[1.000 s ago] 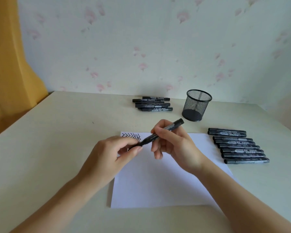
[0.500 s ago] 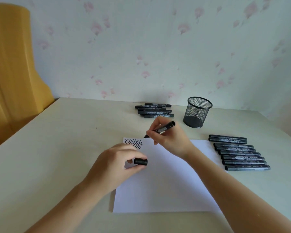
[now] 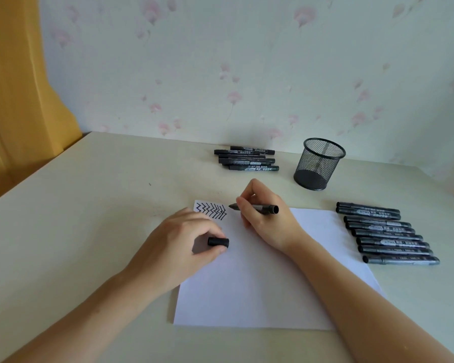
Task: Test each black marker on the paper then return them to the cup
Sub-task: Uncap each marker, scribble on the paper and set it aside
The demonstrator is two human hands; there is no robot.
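My right hand (image 3: 266, 218) grips an uncapped black marker (image 3: 264, 208), its tip at the top of the white paper (image 3: 260, 284), just right of several black zigzag lines (image 3: 211, 210). My left hand (image 3: 186, 239) rests on the paper's left edge and pinches the marker's black cap (image 3: 218, 242). A black mesh cup (image 3: 317, 163) stands upright behind the paper, with no marker showing in it. Several capped black markers (image 3: 385, 234) lie in a row right of the paper. Another group of black markers (image 3: 247, 158) lies at the back, left of the cup.
The cream table (image 3: 89, 218) meets a flowered wall at the back. A yellow curtain (image 3: 19, 100) hangs at the left, beyond the table's left edge.
The cap came off the marker and stayed in my left hand. My right hand swung the marker round and brought its tip down to the paper beside the zigzags.
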